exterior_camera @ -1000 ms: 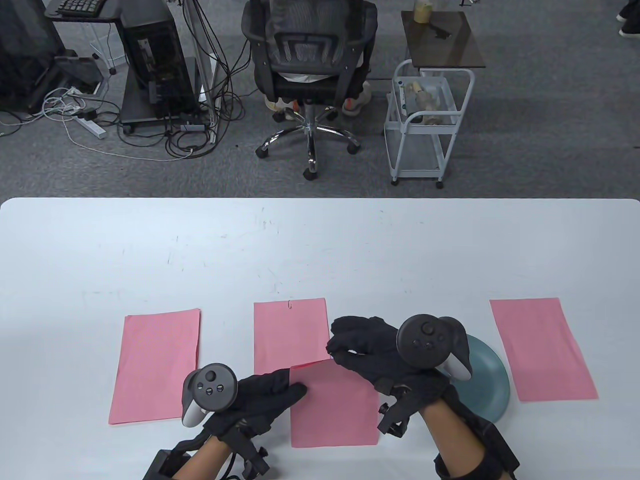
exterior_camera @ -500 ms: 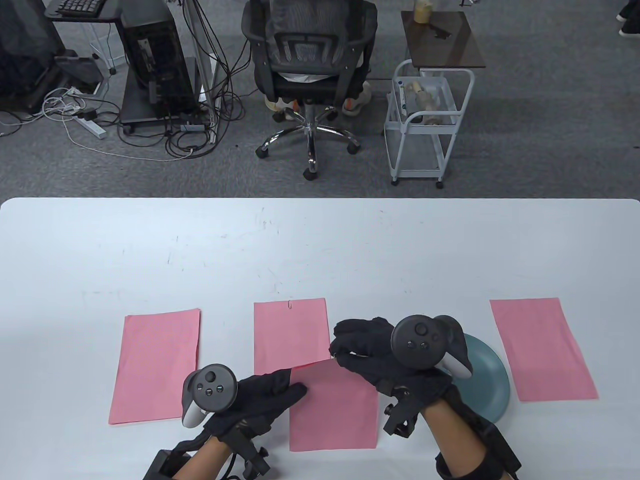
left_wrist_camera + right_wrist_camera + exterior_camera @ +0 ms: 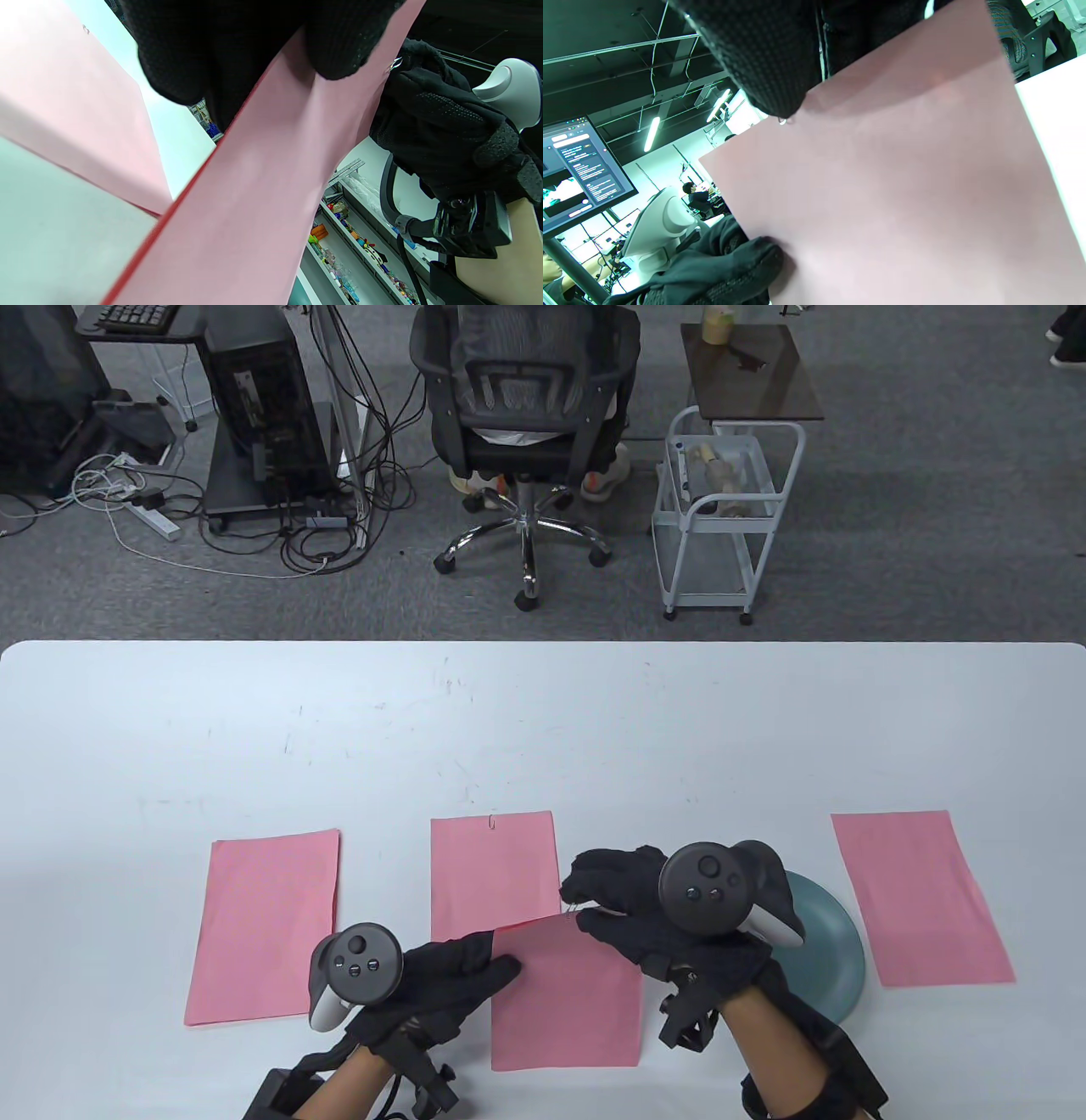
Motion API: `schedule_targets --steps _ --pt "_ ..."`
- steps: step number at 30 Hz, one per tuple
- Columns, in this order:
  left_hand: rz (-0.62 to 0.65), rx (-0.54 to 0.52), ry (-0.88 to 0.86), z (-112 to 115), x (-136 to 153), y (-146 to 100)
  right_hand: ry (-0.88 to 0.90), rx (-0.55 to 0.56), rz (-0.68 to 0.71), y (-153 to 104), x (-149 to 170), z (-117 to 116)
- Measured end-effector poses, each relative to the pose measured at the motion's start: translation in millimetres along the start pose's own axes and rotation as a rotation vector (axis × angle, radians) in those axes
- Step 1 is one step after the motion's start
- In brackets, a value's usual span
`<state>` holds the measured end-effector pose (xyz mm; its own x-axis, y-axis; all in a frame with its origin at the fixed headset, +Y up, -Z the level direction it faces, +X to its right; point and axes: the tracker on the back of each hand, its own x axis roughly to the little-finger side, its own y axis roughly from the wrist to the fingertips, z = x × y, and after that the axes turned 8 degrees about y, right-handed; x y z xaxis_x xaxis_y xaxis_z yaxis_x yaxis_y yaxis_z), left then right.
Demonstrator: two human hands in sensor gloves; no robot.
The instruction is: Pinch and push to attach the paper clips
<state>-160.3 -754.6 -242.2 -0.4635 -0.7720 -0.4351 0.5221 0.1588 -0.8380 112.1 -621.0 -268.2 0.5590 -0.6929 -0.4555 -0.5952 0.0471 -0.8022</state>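
A pink sheet [image 3: 567, 997] is held up off the white table [image 3: 543, 729] near its front edge. My left hand [image 3: 462, 976] grips the sheet's left edge; its underside shows in the left wrist view [image 3: 237, 203]. My right hand [image 3: 624, 903] pinches a small metal paper clip [image 3: 577, 909] at the sheet's far top edge. The clip's wire shows in the left wrist view [image 3: 394, 64] and the right wrist view [image 3: 783, 121]. Another pink sheet [image 3: 492, 869] behind it carries a clip [image 3: 492, 821] on its far edge.
Two more pink sheets lie flat, one at the left [image 3: 265, 925] and one at the right [image 3: 920, 897]. A teal dish [image 3: 827, 950] sits under my right wrist. An office chair [image 3: 526, 432] and a white cart [image 3: 721, 517] stand beyond the table.
My right hand has shifted slightly right and toward me, bringing the clip onto the held sheet's top edge. My left hand has stayed put.
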Motion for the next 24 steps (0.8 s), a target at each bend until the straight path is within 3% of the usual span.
schedule_targets --steps 24 --pt "0.008 -0.001 0.014 2 -1 -1 -0.182 -0.050 0.004 1 -13 -16"
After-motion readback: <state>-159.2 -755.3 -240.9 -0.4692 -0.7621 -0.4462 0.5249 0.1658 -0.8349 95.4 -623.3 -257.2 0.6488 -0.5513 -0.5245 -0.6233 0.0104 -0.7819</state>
